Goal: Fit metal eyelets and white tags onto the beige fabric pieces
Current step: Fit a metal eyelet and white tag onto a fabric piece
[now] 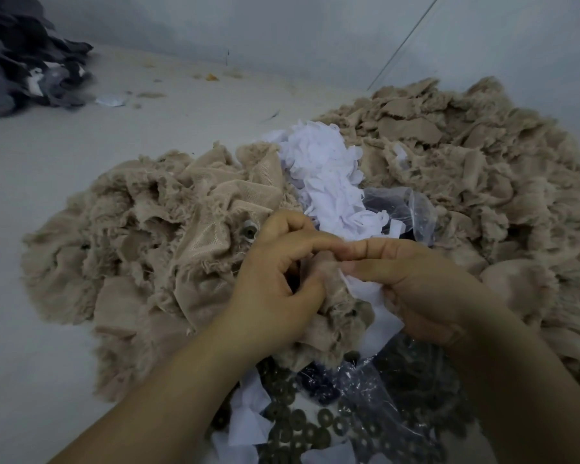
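Hands meet at the centre of the frame over a frayed beige piece (329, 316). The left hand (275, 279) has its fingers and thumb curled round the top of that piece, pinching the fabric. The right hand (412, 283) reaches in from the right, its fingers pressed together at the same spot and its thumb underneath, pinching a white tag (369, 296) that lies against the beige piece. Fingertips of both hands touch.

Left of the hands spreads a heap of beige pieces (141, 236), and one eyelet (248, 232) shows in the fabric just beside the left hand's knuckles. A second, larger beige heap (449, 155) fills the upper right of the frame. Between the two heaps lies a pile of white tags (325, 179), with a clear plastic bag (406, 209) touching its right side.

At the bottom of the frame, between the forearms, loose dark metal rings (298, 420) are scattered on and beside another clear bag (359, 383), mixed with a few white scraps (248, 426). All of this rests on a pale grey surface (47, 182). Dark grey cloth (21, 58) is piled in the upper left corner.
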`<state>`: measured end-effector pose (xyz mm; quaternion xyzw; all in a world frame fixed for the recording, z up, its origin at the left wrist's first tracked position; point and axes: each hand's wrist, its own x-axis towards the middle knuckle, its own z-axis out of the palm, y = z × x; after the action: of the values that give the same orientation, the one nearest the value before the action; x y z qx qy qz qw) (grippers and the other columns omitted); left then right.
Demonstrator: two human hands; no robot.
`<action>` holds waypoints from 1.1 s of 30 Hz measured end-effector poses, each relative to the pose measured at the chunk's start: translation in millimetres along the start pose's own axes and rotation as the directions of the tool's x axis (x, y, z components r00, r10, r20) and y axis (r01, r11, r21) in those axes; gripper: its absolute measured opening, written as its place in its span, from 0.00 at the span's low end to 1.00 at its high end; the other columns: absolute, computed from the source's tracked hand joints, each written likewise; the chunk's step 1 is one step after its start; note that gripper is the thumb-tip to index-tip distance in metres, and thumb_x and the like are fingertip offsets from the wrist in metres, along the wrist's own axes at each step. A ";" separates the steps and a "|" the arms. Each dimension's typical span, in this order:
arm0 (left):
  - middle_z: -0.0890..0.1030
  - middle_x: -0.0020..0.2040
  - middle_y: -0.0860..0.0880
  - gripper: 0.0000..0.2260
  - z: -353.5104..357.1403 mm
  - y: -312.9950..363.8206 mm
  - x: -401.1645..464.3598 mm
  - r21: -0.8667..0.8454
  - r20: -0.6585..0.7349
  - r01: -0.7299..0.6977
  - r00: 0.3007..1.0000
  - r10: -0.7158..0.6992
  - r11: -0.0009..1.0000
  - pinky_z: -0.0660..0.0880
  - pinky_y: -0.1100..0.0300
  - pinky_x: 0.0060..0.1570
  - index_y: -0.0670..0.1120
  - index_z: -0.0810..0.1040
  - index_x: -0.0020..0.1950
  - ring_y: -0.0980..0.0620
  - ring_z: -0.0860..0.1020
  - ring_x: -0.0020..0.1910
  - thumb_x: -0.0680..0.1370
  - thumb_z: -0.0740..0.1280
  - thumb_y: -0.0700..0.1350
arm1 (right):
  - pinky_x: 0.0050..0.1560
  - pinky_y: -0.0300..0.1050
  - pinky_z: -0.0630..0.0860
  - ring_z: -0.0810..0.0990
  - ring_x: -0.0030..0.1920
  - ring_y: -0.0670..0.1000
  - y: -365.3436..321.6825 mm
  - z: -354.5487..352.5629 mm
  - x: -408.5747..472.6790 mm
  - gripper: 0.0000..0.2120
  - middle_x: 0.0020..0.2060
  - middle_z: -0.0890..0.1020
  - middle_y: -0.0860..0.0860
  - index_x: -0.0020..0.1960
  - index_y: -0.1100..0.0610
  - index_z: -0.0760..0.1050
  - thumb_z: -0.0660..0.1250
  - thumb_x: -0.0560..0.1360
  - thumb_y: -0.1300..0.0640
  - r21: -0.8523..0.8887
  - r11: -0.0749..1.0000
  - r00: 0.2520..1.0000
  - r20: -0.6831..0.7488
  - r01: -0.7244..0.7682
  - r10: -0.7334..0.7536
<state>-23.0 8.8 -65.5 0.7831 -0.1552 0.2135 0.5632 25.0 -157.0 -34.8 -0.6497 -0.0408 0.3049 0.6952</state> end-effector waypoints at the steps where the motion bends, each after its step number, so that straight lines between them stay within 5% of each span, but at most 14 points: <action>1: 0.72 0.50 0.47 0.15 -1.2 0.9 0.2 -0.028 0.041 -0.012 0.999 0.013 1.000 0.71 0.64 0.34 0.48 0.84 0.54 0.56 0.73 0.39 0.74 0.67 0.33 | 0.55 0.54 0.81 0.83 0.52 0.62 0.2 -0.1 0.1 0.10 0.52 0.83 0.67 0.55 0.69 0.80 0.64 0.76 0.70 -0.002 1.000 1.000 -0.012 -0.001 0.001; 5: 0.73 0.53 0.47 0.11 -0.6 0.3 2.8 0.025 0.138 -0.003 0.990 0.000 1.000 0.75 0.56 0.48 0.45 0.85 0.51 0.50 0.74 0.55 0.72 0.72 0.33 | 0.56 0.56 0.78 0.80 0.52 0.64 -0.6 3.3 -1.3 0.15 0.55 0.80 0.71 0.59 0.73 0.76 0.64 0.73 0.73 0.052 0.998 1.000 -0.018 -0.021 0.022; 9: 0.74 0.54 0.50 0.07 -1.0 0.3 5.3 0.092 0.151 0.002 0.988 -0.016 0.996 0.71 0.61 0.57 0.47 0.86 0.45 0.50 0.72 0.59 0.71 0.75 0.36 | 0.51 0.51 0.81 0.83 0.49 0.60 -1.1 3.4 -0.3 0.17 0.53 0.83 0.68 0.58 0.72 0.77 0.67 0.69 0.70 0.131 0.991 1.000 -0.020 -0.010 0.013; 16: 0.69 0.59 0.53 0.07 -4.8 4.0 6.7 0.190 0.332 0.010 0.941 -0.074 0.982 0.65 0.69 0.58 0.49 0.82 0.47 0.54 0.68 0.62 0.73 0.75 0.40 | 0.57 0.57 0.78 0.81 0.53 0.63 1.0 2.8 0.0 0.19 0.54 0.81 0.70 0.57 0.70 0.78 0.68 0.68 0.65 0.097 0.995 0.999 -0.033 0.018 -0.015; 23: 0.78 0.47 0.51 0.12 -8.4 -0.8 12.0 0.204 0.045 0.065 0.996 -0.076 0.977 0.70 0.62 0.50 0.53 0.78 0.39 0.51 0.75 0.52 0.72 0.75 0.37 | 0.38 0.49 0.83 0.85 0.39 0.57 -8.9 0.9 -7.8 0.22 0.44 0.85 0.64 0.48 0.67 0.81 0.71 0.65 0.49 0.076 0.997 1.000 0.000 0.029 -0.029; 25: 0.79 0.45 0.51 0.06 -8.9 -3.2 12.0 0.219 0.033 0.040 0.998 -0.048 0.975 0.72 0.61 0.47 0.47 0.79 0.39 0.52 0.77 0.49 0.73 0.74 0.39 | 0.34 0.46 0.83 0.85 0.39 0.57 -10.4 1.1 -11.1 0.21 0.44 0.85 0.66 0.51 0.69 0.80 0.72 0.66 0.54 0.012 0.999 0.998 0.041 0.042 -0.042; 28: 0.80 0.42 0.53 0.02 -8.5 -3.6 10.0 0.227 0.021 0.011 1.000 -0.016 0.974 0.75 0.59 0.42 0.46 0.80 0.41 0.55 0.77 0.43 0.72 0.71 0.43 | 0.23 0.36 0.76 0.81 0.25 0.49 -9.1 1.6 -11.2 0.07 0.30 0.83 0.59 0.40 0.67 0.80 0.71 0.65 0.63 -0.021 0.997 0.997 -0.020 0.070 -0.071; 33: 0.81 0.41 0.51 0.03 -9.5 -0.8 7.4 0.324 -0.048 -0.114 0.989 0.137 0.939 0.76 0.53 0.43 0.43 0.81 0.40 0.52 0.79 0.44 0.70 0.73 0.41 | 0.22 0.36 0.74 0.79 0.23 0.49 -8.0 0.8 -8.8 0.05 0.28 0.81 0.58 0.37 0.65 0.79 0.71 0.63 0.62 -0.070 0.995 0.996 -0.062 0.065 -0.070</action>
<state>-17.8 18.0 -59.7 0.8448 -0.1480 0.2986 0.4187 20.5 -160.2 -24.3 -0.6807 -0.0506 0.2586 0.6835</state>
